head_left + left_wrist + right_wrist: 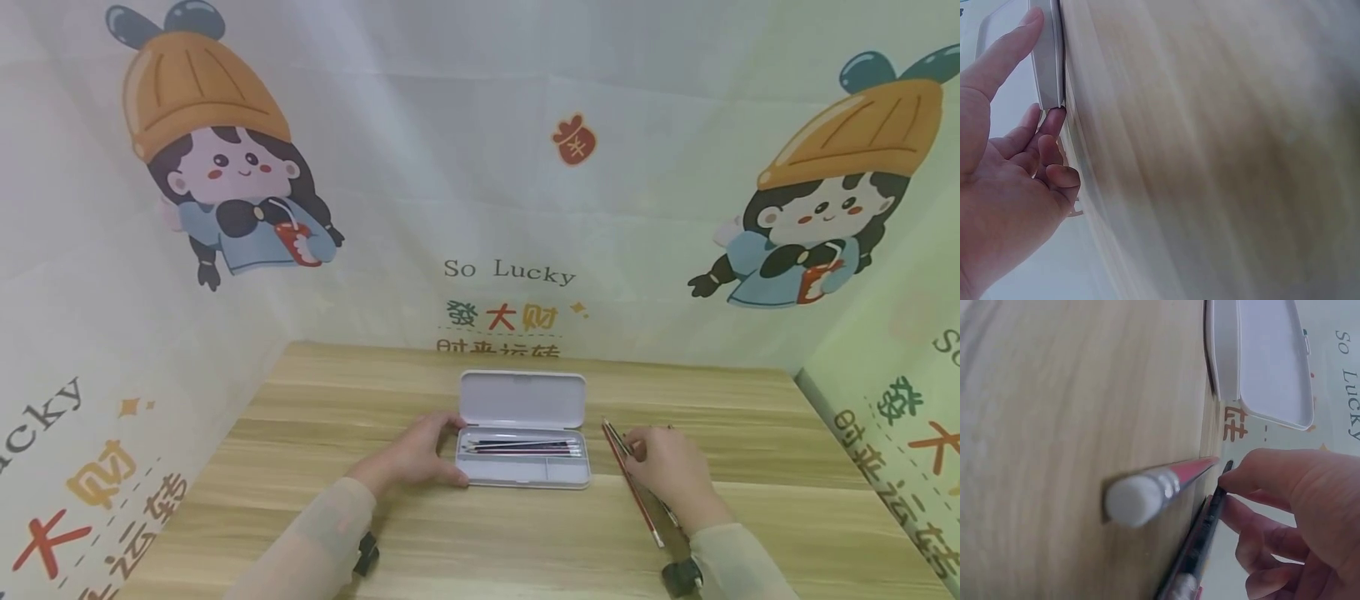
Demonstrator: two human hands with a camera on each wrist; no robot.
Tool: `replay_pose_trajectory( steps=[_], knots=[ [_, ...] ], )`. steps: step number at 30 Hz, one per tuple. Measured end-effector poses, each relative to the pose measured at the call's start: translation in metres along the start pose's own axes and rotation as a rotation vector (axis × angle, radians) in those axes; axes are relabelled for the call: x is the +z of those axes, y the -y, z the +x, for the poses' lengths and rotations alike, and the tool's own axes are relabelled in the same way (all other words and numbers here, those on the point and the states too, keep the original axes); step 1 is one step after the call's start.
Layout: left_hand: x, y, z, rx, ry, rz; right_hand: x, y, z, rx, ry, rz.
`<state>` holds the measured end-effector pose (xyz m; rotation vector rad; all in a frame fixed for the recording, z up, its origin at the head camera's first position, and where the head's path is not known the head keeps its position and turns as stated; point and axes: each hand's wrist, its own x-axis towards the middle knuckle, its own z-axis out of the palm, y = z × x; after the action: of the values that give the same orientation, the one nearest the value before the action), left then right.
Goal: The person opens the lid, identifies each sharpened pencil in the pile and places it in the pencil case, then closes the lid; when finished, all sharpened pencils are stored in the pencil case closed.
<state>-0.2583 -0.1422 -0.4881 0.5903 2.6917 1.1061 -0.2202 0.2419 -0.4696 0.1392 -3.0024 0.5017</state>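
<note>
A white pencil case [495, 477] lies open on the wooden table, its lid [522, 400] raised at the back. Several pencils [517, 448] lie in its rear compartment. My left hand [420, 450] holds the case by its left end, thumb at the front corner and fingers behind. To the right of the case, my right hand [667, 471] pinches a dark pencil [1210, 522] between thumb and fingertips. A red pencil [636, 492] with a white eraser end lies on the table beside it. Another dark pencil is partly hidden under the pinched one.
The wooden table [360, 392] runs back to a printed cloth wall [637, 275] with cartoon figures and lettering. Similar cloth stands along the left and right sides. Wood surface shows on both sides of the case and in front of it.
</note>
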Motion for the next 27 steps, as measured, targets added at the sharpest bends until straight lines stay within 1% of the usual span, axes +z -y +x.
replay_pose_trajectory(
  steps=[11, 22, 27],
  knots=[
    [-0.002, -0.001, 0.000, -0.007, 0.007, -0.005, -0.003, 0.004, -0.005, -0.040, -0.063, -0.003],
    [-0.001, -0.001, 0.000, -0.011, 0.007, -0.008, -0.010, 0.008, -0.009, -0.030, -0.058, 0.011],
    [-0.001, -0.001, -0.001, -0.009, 0.012, -0.012, -0.012, 0.012, -0.010, -0.055, -0.075, 0.014]
  ],
)
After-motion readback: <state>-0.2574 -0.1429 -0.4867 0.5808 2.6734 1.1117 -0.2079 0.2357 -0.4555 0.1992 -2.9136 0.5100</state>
